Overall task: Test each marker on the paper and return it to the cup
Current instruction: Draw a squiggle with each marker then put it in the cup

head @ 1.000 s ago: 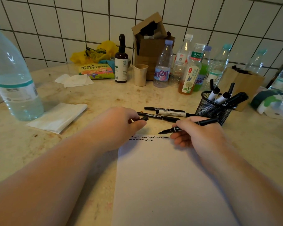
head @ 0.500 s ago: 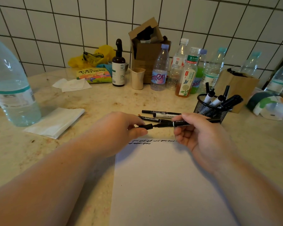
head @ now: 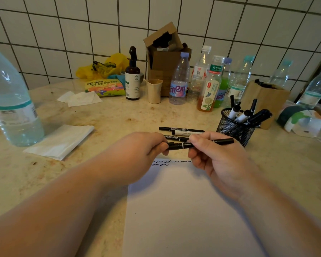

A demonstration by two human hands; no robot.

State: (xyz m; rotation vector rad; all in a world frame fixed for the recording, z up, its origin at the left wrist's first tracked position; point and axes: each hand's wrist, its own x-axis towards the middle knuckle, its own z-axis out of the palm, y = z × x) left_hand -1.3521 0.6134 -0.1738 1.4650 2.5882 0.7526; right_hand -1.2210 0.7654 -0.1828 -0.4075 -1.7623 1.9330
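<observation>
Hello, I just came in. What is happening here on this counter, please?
A person is testing markers. Both hands hold one black marker above the paper: the left hand pinches its capped end, the right hand grips the barrel. Wavy test lines already run along the paper's top edge. Three markers lie on the counter behind the hands, and more stand in the mesh cup to the right.

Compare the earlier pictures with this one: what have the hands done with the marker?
The right hand lifted the marker off the paper and turned it level; the left hand brought the cap onto its tip. Both hands now hold it, capped. The squiggles, loose markers and cup stayed put.
</observation>
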